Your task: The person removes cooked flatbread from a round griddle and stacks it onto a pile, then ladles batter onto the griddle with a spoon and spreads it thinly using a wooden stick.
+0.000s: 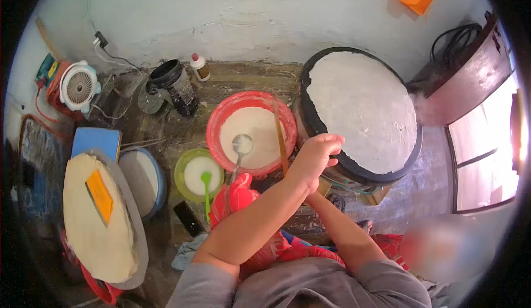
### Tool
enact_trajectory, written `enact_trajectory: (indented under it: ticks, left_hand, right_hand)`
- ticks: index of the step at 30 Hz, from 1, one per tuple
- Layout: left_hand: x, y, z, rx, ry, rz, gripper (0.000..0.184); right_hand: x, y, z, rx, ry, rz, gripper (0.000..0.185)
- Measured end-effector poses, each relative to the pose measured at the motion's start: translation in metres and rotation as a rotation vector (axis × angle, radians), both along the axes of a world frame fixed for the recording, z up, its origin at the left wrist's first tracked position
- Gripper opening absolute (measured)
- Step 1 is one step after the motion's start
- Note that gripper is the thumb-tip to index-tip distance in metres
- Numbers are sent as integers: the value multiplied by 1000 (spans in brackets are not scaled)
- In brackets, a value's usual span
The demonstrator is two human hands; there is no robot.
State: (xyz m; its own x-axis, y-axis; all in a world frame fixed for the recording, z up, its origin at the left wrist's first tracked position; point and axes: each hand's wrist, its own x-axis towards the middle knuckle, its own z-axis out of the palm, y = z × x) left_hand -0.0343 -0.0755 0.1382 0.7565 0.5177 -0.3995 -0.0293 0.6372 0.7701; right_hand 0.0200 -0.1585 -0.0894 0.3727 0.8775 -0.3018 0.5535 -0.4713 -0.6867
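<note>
My left hand (319,156) hovers by the near-left rim of the round black-edged griddle (362,111), with its fingers slightly bent and apart and nothing visible in them. A thin white sheet of batter covers the griddle's top. My right hand is hidden behind my left wrist; only the right forearm (343,224) shows. Left of my hands stands a red basin (214,133) of white batter. A metal ladle (242,145) rests in it, and a flat wooden stick (280,136) leans across its right side, its lower end near my left forearm.
A green bowl (180,169) holds white liquid and a green brush (206,180). A phone (188,218) lies below it. At left, a stack of pale round sheets (97,241) carries an orange piece (99,196). A fan (79,86), dark jug (176,86) and bottle (200,67) stand by the wall.
</note>
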Motion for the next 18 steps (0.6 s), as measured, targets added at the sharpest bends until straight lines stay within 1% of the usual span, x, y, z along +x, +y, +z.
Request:
enact_trajectory:
  ticks: [2, 3, 5, 7, 9, 11, 12, 13, 14, 15, 16, 17, 18]
  left_hand:
    - [-3, 5, 0, -14, -36, 30, 27]
    - [-6, 8, 4, -11, -35, 60, 27]
    - [-18, 18, 12, 31, -122, 221, 27]
    - [-49, 35, 36, 129, -239, 460, 27]
    - [-86, 57, 43, 234, -338, 738, 28]
    - [-138, 70, 42, 418, -296, 949, 31]
    - [-167, 73, 38, 526, -94, 997, 31]
    - [-198, 77, 29, 624, 109, 1029, 31]
    - [-232, 88, 5, 814, 396, 1078, 30]
    - [-272, 96, -11, 1317, 796, 1082, 30]
    - [-306, 92, -12, 1281, 1024, 987, 30]
    - [-341, 93, -20, 1330, 1255, 897, 32]
    - [-374, 91, -30, 1329, 1491, 832, 32]
  right_hand:
    - [6, -35, -9, -12, 109, 39, 38]
    - [7, -54, -16, -71, 190, 26, 39]
    - [11, -87, -31, -243, 416, -57, 38]
    - [6, -107, -3, -359, 190, 204, 44]
    - [14, -137, -39, -396, 553, 120, 40]
    - [1, -144, -6, -451, 425, 82, 36]
    - [2, -149, -15, -457, 426, 117, 36]
    - [6, -157, -23, -431, 444, 88, 36]
    - [8, -159, -31, -397, 463, 52, 35]
    - [5, -156, -28, -390, 465, 63, 35]
    - [1, -152, -11, -398, 514, 14, 35]
    - [-3, -147, 1, -413, 564, -43, 36]
    - [-3, -144, 3, -407, 564, -49, 36]
